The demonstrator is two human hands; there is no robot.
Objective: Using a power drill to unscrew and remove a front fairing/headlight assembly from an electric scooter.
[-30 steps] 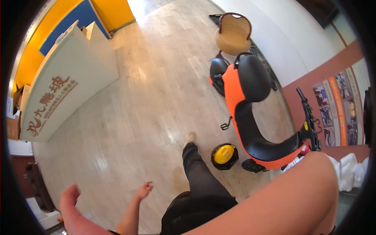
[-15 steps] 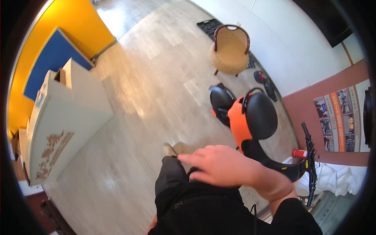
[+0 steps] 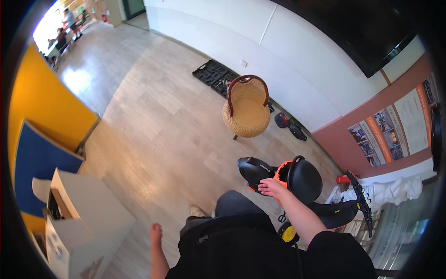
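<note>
My right hand (image 3: 272, 188) reaches forward over an orange-and-black scooter (image 3: 306, 181), its fingers stretched out and holding nothing. In view it overlaps the orange body beside the black rounded seat; whether it touches cannot be made out. The scooter's black handlebar (image 3: 362, 204) is at the right, and a yellow wheel hub (image 3: 288, 233) shows below my forearm. My left hand (image 3: 156, 232) hangs low at my left side, fingers loosely curled together with nothing visible in them. One of my shoes (image 3: 197, 211) shows on the floor ahead of me.
A woven chair (image 3: 248, 111) stands ahead near the white wall, with an open black tool case (image 3: 211, 73) behind it. Dark red-and-black items (image 3: 290, 126) lie along the wall. A white counter (image 3: 100, 204) is at left. White cloth (image 3: 395, 189) lies at right. People (image 3: 70, 23) are far off.
My view has turned right and tilted up. My right hand has moved from in front of my body out over the scooter. My left hand has come into view.
</note>
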